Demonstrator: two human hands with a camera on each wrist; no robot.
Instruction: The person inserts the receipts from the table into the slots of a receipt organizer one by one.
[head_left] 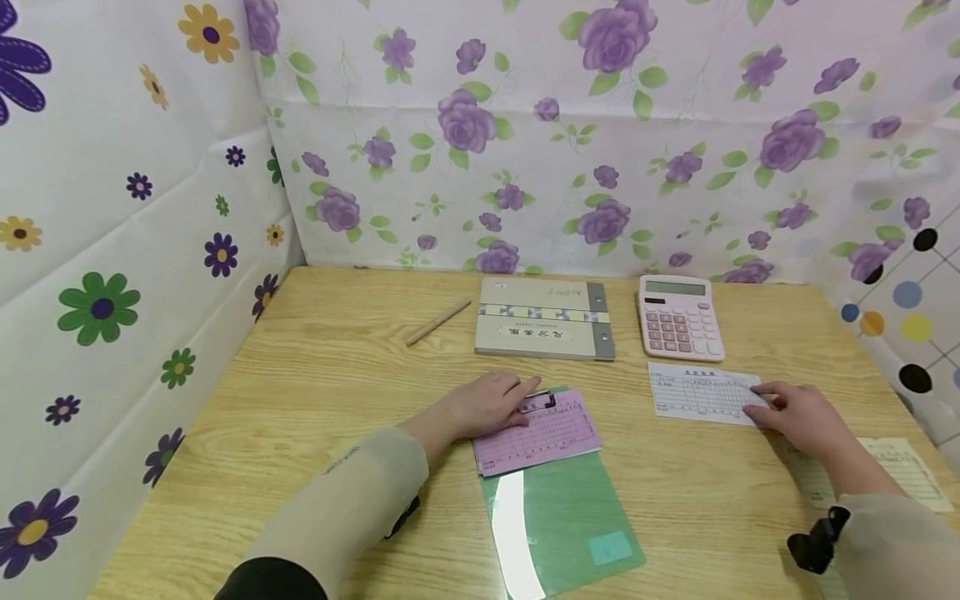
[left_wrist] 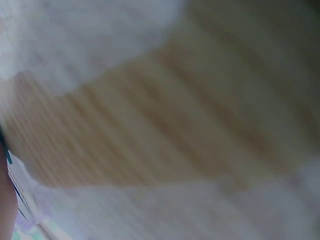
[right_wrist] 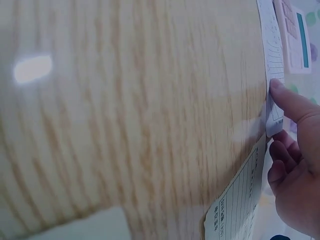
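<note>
My left hand (head_left: 491, 406) rests over the upper left corner of a green clipboard (head_left: 570, 508), its thumb and finger spread around the metal clip (head_left: 551, 401). Pink printed slips (head_left: 551, 437) lie under that clip. My right hand (head_left: 802, 419) pinches the right end of a white printed slip (head_left: 701, 392), just below a pink calculator (head_left: 681, 318). In the right wrist view, the thumb lies on top of the slip (right_wrist: 275, 60) and its near end bends up slightly. The left wrist view is blurred, mostly wood tabletop.
Behind the clipboard lie a ledger book (head_left: 543, 321) and a brown pen (head_left: 438, 322). Pale printed sheets (head_left: 903, 471) lie on the right, partly under my right forearm. Flowered cloth (head_left: 480, 192) stands along the table's back edge.
</note>
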